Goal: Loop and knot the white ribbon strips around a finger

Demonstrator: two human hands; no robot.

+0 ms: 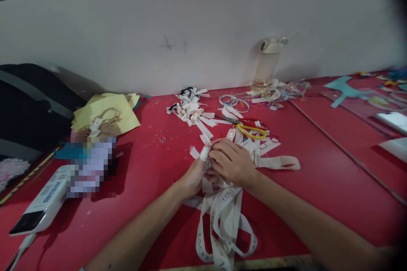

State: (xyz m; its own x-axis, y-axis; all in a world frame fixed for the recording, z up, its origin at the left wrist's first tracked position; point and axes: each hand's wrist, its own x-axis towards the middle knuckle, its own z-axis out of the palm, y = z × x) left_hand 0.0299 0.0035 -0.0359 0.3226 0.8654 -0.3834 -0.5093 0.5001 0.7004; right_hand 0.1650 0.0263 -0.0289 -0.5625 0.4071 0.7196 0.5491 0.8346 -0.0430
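My left hand (196, 174) and my right hand (234, 163) meet over the red table, fingers closed together on a cream ribbon (225, 211). Printed letters show on its long loops, which hang down toward the table's front edge. A white wrap covers the left thumb. Short ribbon ends poke out above the fingers, but the part inside the grip is hidden. Just beyond my hands lie scissors (252, 130) with yellow and red handles. More loose ribbon (280, 162) lies right of my right hand. Several tied ribbon bows (190, 112) are heaped behind.
Against the grey wall stands a clear bottle (266, 67). Clear rings (234, 103) lie before it. Yellow paper (122, 112) with twine, a white power bank (44, 199) and a dark bag (32, 106) are at left. A teal cutout (345, 89) and a phone (394, 121) lie right.
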